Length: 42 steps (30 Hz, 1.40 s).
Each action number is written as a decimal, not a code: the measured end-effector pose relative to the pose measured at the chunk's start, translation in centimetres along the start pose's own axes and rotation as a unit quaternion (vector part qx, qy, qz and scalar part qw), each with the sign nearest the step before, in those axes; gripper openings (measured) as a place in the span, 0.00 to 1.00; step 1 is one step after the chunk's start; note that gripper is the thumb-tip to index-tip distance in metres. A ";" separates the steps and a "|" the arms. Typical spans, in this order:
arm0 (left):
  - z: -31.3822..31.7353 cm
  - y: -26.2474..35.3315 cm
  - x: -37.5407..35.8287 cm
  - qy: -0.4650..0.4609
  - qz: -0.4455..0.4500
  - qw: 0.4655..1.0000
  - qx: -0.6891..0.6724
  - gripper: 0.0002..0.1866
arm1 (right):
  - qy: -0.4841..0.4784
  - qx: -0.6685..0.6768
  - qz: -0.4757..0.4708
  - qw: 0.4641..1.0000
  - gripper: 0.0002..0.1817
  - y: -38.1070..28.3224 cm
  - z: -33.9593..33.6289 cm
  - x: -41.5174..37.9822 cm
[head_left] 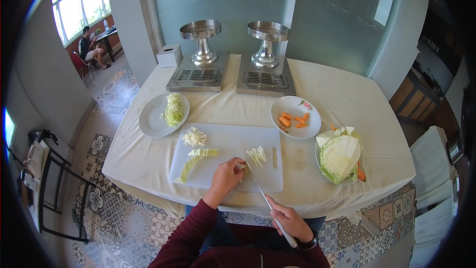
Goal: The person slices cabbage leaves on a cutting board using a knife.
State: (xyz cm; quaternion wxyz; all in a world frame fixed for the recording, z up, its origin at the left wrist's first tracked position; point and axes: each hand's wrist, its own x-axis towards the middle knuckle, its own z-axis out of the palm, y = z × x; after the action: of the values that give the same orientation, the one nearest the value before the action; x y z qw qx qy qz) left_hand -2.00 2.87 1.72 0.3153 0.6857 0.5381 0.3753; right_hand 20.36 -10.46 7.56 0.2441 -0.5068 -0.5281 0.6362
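My left hand point(227, 179) is over the white cutting board point(228, 136), fingers pinched on a small pale cabbage piece point(242, 166) that they partly hide. My right hand point(291, 222) grips the white handle of a knife point(260, 187); its blade slants up and left, the tip close to my left fingertips. Cut cabbage strips point(257, 156) lie on the board's right side. Toward the left are two pale green cabbage slices point(204, 152), nearly touching, and behind them a heap of chopped cabbage point(194, 137).
A plate point(147, 119) with shredded cabbage stands back left. At right are a flowered plate point(310, 133) of carrot pieces and a cut cabbage head point(339, 156). Two metal stands point(203, 59) and a tissue box point(169, 56) line the back. A person point(89, 47) sits far left.
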 end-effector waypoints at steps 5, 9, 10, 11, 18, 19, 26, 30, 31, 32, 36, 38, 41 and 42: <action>0.1 -0.1 0.0 -0.003 -0.015 1.000 -0.002 0.11 | -0.014 -0.023 -0.026 0.999 0.30 0.1 -0.6 1.7; -0.1 0.5 -0.1 -0.003 -0.029 0.999 0.017 0.12 | -0.012 -0.025 -0.038 0.999 0.30 0.1 -0.5 3.5; -0.1 0.5 -0.1 0.003 -0.021 1.000 0.021 0.12 | -0.007 -0.033 -0.039 0.999 0.29 -0.4 -0.4 3.7; -0.1 0.4 -0.1 0.006 -0.021 1.000 0.017 0.12 | -0.001 -0.041 -0.040 0.998 0.29 -0.6 -0.3 3.8; 0.2 0.1 0.0 0.010 -0.025 1.000 0.014 0.11 | 0.011 -0.034 -0.047 0.998 0.29 0.3 0.0 3.2; 0.2 0.0 -0.1 0.010 -0.025 1.000 0.012 0.11 | 0.013 -0.024 -0.039 0.999 0.29 0.2 0.0 2.7; 0.2 0.1 -0.1 0.012 -0.020 1.000 0.017 0.11 | 0.022 -0.013 -0.027 0.999 0.29 -0.3 -0.6 0.6; 0.1 0.4 -0.1 0.014 -0.022 0.999 0.018 0.10 | 0.018 -0.002 -0.020 1.000 0.30 0.1 -0.7 0.6; 0.0 0.5 -0.1 0.013 -0.026 0.999 0.019 0.10 | 0.017 0.005 -0.020 1.000 0.30 0.1 -0.8 0.5; 0.1 0.4 -0.1 0.017 -0.019 0.999 0.020 0.09 | 0.015 0.011 -0.021 1.000 0.30 0.1 -0.8 0.5; 0.3 0.0 -0.2 0.024 -0.005 1.000 0.016 0.09 | 0.013 0.016 -0.015 1.000 0.30 0.0 -0.8 0.4; 0.3 0.0 -0.1 0.022 -0.005 1.000 0.013 0.09 | 0.015 0.017 -0.008 1.000 0.30 -0.3 -0.8 0.2; 0.2 -0.2 -0.1 0.019 -0.006 1.000 0.009 0.09 | 0.029 0.009 -0.013 0.999 0.30 -0.1 -1.0 0.1; 0.2 -0.2 -0.1 0.019 -0.006 1.000 0.007 0.09 | 0.028 0.008 -0.013 0.999 0.30 0.0 -1.2 0.1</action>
State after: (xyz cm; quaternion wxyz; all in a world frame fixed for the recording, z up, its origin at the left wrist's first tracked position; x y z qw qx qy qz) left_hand -1.91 2.84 1.42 0.3021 0.6773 0.5508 0.3828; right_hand 21.41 -9.91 7.63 0.2712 -0.5156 -0.5222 0.6229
